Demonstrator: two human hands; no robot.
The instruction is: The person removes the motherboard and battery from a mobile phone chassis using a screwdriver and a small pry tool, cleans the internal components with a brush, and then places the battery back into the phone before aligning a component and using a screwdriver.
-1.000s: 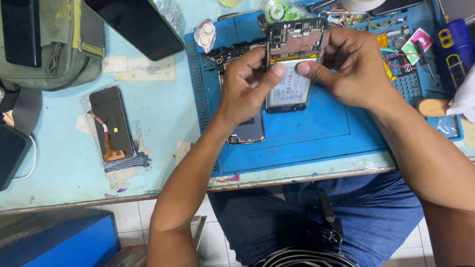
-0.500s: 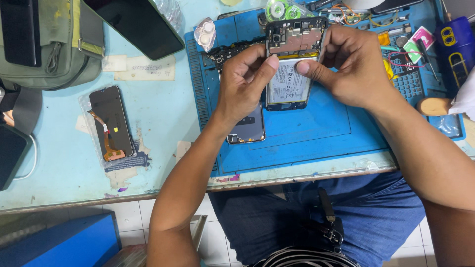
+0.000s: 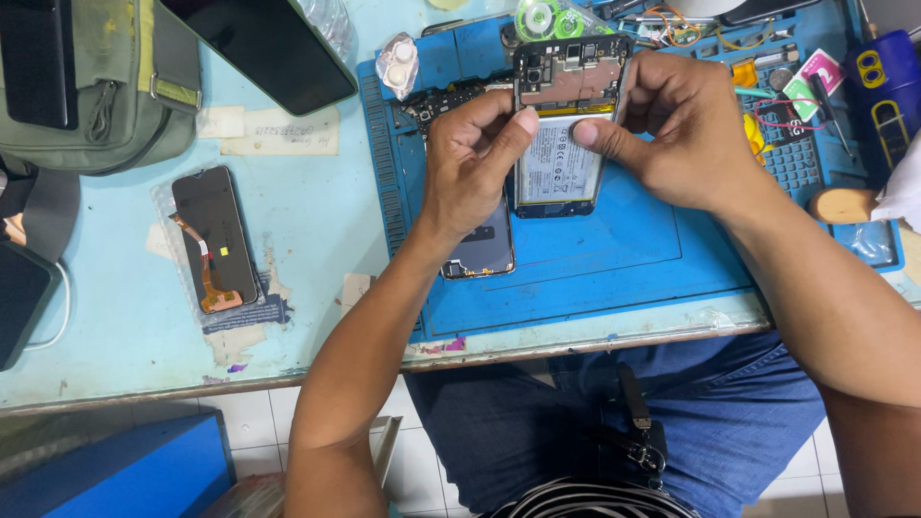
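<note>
both hands share the grip on an opened phone [image 3: 561, 134], its back cover off so the circuit board up top and the pale battery below it are showing. the left hand [image 3: 470, 163] pinches the phone's left edge, thumb pressed flat across onto the battery, fingers curled behind. the right hand [image 3: 686, 129] clamps the right edge the same way, thumb tip on the battery just beside the other thumb, nearly touching it. the phone is held up slightly above the blue work mat [image 3: 595, 259], tilted toward the person, over the mat's upper middle.

under the left wrist another phone part [image 3: 484, 249], dark and glassy, lies flat on the mat. further left, on the pale blue surface [image 3: 106, 336], a loose screen with an orange flex cable [image 3: 213, 235] rests on a scrap of plastic. a dark tablet [image 3: 259, 48] sits at the top left, beside a green bag [image 3: 106, 86]. rolls of green tape [image 3: 547, 19] and small tools crowd the mat's far edge.
</note>
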